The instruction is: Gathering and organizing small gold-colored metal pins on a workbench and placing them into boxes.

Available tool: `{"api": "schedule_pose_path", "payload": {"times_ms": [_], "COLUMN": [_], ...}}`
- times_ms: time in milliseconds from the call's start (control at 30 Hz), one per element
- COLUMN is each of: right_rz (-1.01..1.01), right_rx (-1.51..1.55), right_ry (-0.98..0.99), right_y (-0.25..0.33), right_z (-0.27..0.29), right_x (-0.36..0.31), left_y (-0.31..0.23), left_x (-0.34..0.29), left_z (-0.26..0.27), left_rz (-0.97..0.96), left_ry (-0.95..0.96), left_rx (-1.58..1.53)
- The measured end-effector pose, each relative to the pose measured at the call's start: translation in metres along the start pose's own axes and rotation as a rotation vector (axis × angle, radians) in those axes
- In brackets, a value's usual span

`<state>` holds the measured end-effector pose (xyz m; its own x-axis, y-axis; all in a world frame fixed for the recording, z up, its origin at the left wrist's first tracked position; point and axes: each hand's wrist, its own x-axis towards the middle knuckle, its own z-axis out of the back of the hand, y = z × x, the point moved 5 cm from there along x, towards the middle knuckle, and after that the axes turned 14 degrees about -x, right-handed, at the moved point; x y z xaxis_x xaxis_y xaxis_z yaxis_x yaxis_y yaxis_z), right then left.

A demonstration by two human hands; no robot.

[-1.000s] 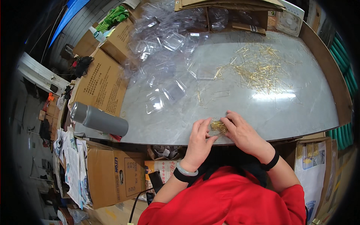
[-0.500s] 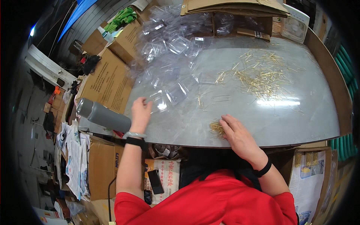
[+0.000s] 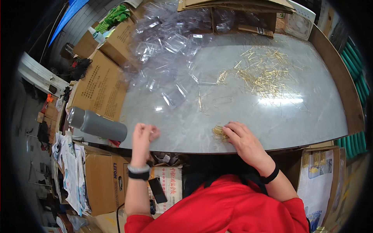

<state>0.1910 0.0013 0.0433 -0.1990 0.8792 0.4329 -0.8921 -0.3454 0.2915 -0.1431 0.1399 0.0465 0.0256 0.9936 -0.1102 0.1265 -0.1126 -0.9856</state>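
My left hand [image 3: 143, 136] hovers near the table's front edge, left of the middle. Its fingers are curled together and smeared by motion, so whatever they hold is not clear. At the front edge, my right hand [image 3: 247, 144] is closed over a small bundle of thin gold wire pins [image 3: 218, 133] on the grey table [image 3: 178, 132]. The bundle's left end shows; the rest lies under the fingers. A few loose U-shaped gold wire pins [image 3: 222, 100] lie beyond it, and a large loose heap of gold wire pins [image 3: 268, 77] spreads farther back.
Clear plastic boxes [image 3: 175, 42] pile up at the back left beside a cardboard carton [image 3: 100, 87]. A grey bottle [image 3: 101, 126] lies at the left edge. A white fan [image 3: 298, 24] stands at the back right. A phone [image 3: 158, 190] rests on printed paper below the table.
My left hand has come back toward the front edge. The clear plastic piece that was beside it no longer shows in that spot. My right hand stays at the bundle; the whole view has shifted slightly.
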Motion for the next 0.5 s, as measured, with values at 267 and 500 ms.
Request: {"api": "schedule_pose_path", "payload": {"times_ms": [267,500], "right_rz": [-0.008,-0.034], "right_rx": [-0.033,-0.02], "right_ry": [0.042,0.054], "right_y": [0.004,0.001], "right_z": [-0.004,-0.005], "right_x": [0.003,0.004], "left_y": [0.066,0.055], "left_x": [-0.089,-0.117], "left_z": [-0.154,-0.113], "left_rz": [0.367,0.336], "left_ry": [0.376,0.508], "left_rx": [-0.605,-0.374]}}
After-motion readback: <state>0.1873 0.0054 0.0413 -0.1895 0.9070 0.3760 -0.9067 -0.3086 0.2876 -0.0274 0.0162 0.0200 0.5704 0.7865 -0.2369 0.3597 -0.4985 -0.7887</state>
